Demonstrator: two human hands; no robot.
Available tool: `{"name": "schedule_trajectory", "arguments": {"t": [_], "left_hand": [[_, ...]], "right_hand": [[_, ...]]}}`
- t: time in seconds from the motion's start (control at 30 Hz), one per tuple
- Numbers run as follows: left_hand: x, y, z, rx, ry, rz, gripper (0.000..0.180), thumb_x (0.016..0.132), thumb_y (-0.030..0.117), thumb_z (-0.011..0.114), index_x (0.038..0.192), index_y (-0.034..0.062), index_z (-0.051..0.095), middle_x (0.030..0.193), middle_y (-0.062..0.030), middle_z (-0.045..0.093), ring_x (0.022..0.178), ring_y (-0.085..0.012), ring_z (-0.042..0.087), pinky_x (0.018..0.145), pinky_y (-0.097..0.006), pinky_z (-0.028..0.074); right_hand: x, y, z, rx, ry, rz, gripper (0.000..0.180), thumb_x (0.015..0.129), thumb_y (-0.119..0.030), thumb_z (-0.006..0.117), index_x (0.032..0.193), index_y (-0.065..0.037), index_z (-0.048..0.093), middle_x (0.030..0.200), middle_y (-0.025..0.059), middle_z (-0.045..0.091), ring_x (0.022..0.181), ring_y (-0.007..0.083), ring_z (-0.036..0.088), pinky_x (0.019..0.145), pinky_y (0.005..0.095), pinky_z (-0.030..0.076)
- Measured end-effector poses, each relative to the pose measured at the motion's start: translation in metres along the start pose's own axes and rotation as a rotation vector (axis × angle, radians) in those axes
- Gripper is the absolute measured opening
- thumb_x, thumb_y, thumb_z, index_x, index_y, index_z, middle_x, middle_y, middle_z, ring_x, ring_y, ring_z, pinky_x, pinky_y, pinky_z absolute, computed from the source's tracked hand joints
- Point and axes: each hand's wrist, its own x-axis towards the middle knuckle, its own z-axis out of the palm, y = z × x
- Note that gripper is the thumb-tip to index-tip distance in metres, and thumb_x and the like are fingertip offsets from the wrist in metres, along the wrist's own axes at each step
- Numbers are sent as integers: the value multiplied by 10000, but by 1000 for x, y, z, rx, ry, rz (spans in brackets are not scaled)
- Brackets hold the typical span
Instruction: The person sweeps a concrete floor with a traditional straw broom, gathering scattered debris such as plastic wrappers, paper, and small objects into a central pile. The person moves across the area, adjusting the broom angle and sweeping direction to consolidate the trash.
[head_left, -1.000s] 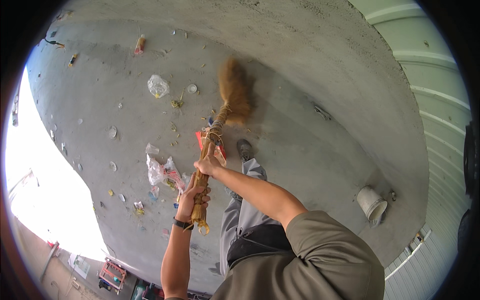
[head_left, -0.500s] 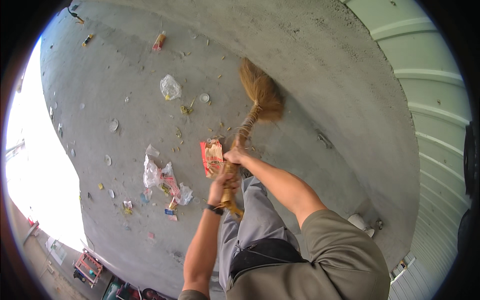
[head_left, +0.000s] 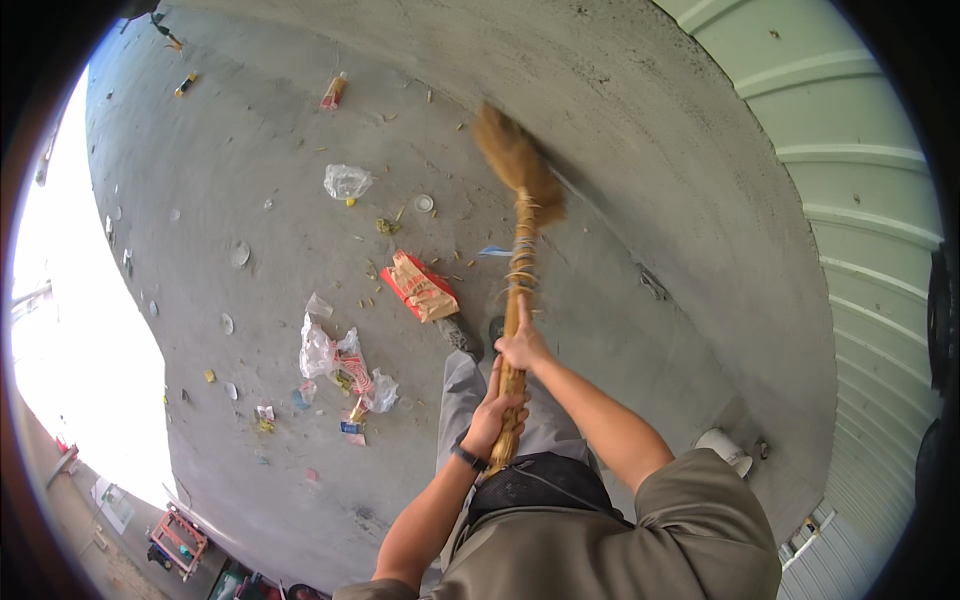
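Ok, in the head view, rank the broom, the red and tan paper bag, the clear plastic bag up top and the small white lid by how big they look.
1. broom, by far the longest
2. red and tan paper bag
3. clear plastic bag, slightly smaller, though it lies farther away, so its true size is unsure
4. small white lid

This is an outdoor paved yard beside a building, not an indoor room. Bare grey concrete ground (head_left: 640, 130) fills most of the frame, strewn in the centre and left with litter: a clear plastic bag (head_left: 346, 181), a flattened red and tan carton (head_left: 421, 287) and crumpled wrappers (head_left: 340, 365). A pale green corrugated metal wall (head_left: 850, 200) runs down the right edge, and harsh sunlight whitens the ground at the far left.
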Motion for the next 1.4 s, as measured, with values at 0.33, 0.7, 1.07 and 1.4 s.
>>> {"name": "schedule_trajectory", "arguments": {"t": [0.33, 0.7, 1.07, 1.4], "left_hand": [[-41, 115, -109, 192, 73, 57, 868, 875, 25, 489, 1569, 342, 74, 1017, -66, 532, 662, -141, 533, 505, -266, 464], [52, 266, -161, 22, -33, 118, 615, 913, 87, 503, 1484, 226, 324, 899, -51, 544, 606, -108, 507, 513, -245, 468], [-69, 280, -200, 130, 12, 159, 955, 851, 20, 521, 1571, 312, -34, 1017, -70, 511, 652, -153, 542, 496, -289, 478], [45, 427, -271, -100, -61, 270, 610, 906, 87, 492, 1486, 186, 335, 866, -66, 585, 598, -126, 547, 485, -252, 471]], "right_hand": [[52, -104, 128, 239, -176, 1, 1107, 697, -208, 700, 1575, -89, 36, 1370, 316, 500, 1230, 405, 544, 1006, 381, 442], [194, -230, 142, -75, -71, 50, 1114, 698, -240, 713, 1562, -53, 36, 1405, 324, 469, 1266, 366, 534, 1044, 349, 436], [116, -279, 216, 149, 16, -230, 1004, 699, -187, 689, 1563, -102, 186, 1457, 284, 435, 1338, 363, 463, 1096, 375, 392], [335, -344, 258, -422, -152, -227, 908, 749, -269, 654, 1530, -96, 224, 1460, 273, 393, 1227, 339, 547, 1029, 358, 436]]}}
